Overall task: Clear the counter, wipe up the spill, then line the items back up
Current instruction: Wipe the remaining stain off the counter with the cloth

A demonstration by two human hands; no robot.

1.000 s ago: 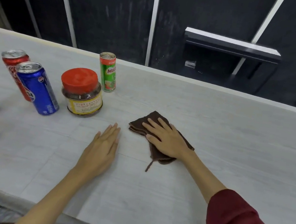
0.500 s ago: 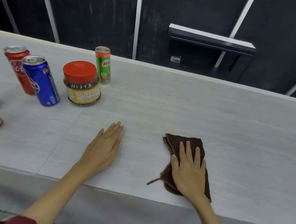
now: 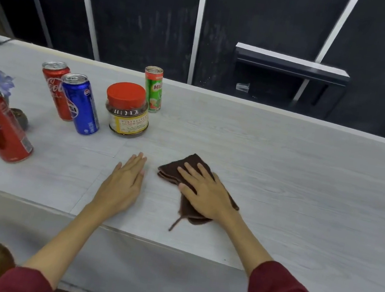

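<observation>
Both hands flat — right hand [image 3: 206,193] pressing the brown cloth [image 3: 172,170], left hand [image 3: 122,182] empty; sweeping leftward risks toppling the jar [image 3: 127,110].

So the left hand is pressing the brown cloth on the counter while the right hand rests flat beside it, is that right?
Not quite: the hands are swapped. In the head view the right hand presses flat on the brown cloth on the counter, while the left hand rests flat on the bare surface beside it.
</observation>
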